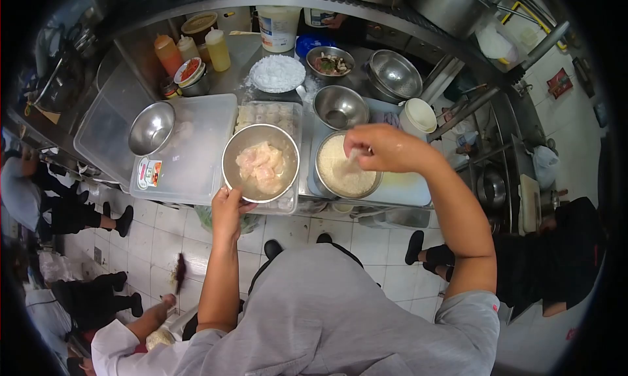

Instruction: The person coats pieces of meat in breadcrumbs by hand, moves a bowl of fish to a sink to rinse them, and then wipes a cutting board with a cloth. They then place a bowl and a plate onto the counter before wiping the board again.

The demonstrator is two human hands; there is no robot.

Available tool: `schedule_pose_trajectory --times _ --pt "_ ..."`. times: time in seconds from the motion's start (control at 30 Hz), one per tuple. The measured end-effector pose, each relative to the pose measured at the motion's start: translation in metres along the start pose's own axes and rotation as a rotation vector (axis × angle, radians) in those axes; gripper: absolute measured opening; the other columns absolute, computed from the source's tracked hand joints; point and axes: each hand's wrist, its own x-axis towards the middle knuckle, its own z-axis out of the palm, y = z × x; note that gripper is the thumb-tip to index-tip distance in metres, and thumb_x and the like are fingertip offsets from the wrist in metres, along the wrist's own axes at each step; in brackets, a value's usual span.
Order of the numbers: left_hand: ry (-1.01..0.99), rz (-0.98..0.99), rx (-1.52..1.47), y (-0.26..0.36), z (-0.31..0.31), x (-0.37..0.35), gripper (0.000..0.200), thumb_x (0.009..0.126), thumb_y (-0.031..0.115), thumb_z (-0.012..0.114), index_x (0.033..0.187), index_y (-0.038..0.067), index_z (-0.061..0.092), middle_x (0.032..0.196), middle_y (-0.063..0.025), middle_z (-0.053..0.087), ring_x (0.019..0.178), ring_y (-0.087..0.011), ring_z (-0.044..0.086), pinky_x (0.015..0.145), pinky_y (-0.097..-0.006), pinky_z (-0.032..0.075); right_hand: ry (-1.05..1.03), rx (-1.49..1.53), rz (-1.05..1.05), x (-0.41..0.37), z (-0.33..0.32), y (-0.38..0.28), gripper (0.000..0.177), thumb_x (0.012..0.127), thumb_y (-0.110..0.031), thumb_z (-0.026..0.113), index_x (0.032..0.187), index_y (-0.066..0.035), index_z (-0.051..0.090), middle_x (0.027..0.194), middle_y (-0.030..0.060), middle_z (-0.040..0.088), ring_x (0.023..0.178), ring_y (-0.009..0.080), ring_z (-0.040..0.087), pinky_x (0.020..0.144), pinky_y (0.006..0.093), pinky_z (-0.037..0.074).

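Observation:
My left hand (pixel 228 206) grips the near rim of a steel bowl (pixel 232 174) that holds pale raw pieces of battered meat (pixel 261 167). My right hand (pixel 383 147) hovers over a second steel bowl (pixel 320 180) filled with white crumbs (pixel 340 173), its fingers pinched on a small crumb-coated piece. Both bowls rest on clear plastic tubs along the steel counter.
An empty steel bowl (pixel 151 128) sits on a lidded plastic tub (pixel 196 153) at the left. Behind are a plate of white powder (pixel 277 73), more steel bowls (pixel 339 106), sauce bottles (pixel 169 54) and a white tub (pixel 417 117). Other people stand at the left and right.

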Motion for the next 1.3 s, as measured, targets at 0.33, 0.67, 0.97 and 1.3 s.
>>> schedule_pose_trajectory --times 0.33,0.67,0.97,1.3 --pt "0.034 -0.024 0.027 0.002 0.001 -0.026 0.023 0.089 0.016 0.048 0.104 0.000 0.057 0.090 -0.0086 0.065 0.072 -0.0135 0.065 0.064 -0.0254 0.055 0.350 -0.070 0.242 0.000 0.040 0.063 0.028 0.077 -0.017 0.061 0.104 -0.008 0.060 0.103 0.0137 0.059 0.097 0.0331 0.059 0.084 0.0411 0.047" --pt "0.076 -0.019 0.012 -0.007 -0.012 -0.036 0.023 0.089 0.015 0.048 0.101 -0.003 0.056 0.087 -0.0105 0.065 0.071 -0.0161 0.066 0.063 -0.0266 0.056 0.208 -0.263 0.340 -0.018 0.090 0.066 0.055 0.067 -0.012 0.072 0.116 -0.001 0.048 0.112 0.0172 0.054 0.103 0.0357 0.055 0.085 0.0422 0.047" --pt "0.032 -0.051 0.016 -0.016 -0.009 -0.031 0.021 0.090 0.015 0.048 0.102 0.000 0.057 0.088 -0.0108 0.066 0.073 -0.0162 0.066 0.064 -0.0285 0.057 0.247 -0.063 0.365 -0.003 0.042 0.042 0.036 0.069 -0.012 0.072 0.100 0.001 0.059 0.099 0.0222 0.061 0.088 0.0361 0.062 0.076 0.0407 0.050" --pt "0.044 -0.062 0.033 -0.014 -0.012 -0.035 0.019 0.090 0.016 0.049 0.100 0.000 0.056 0.087 -0.0094 0.065 0.070 -0.0144 0.065 0.064 -0.0271 0.057 0.361 -0.099 0.196 -0.012 0.099 0.023 0.033 0.073 -0.013 0.070 0.096 0.000 0.051 0.098 0.0182 0.053 0.089 0.0393 0.059 0.075 0.0437 0.049"
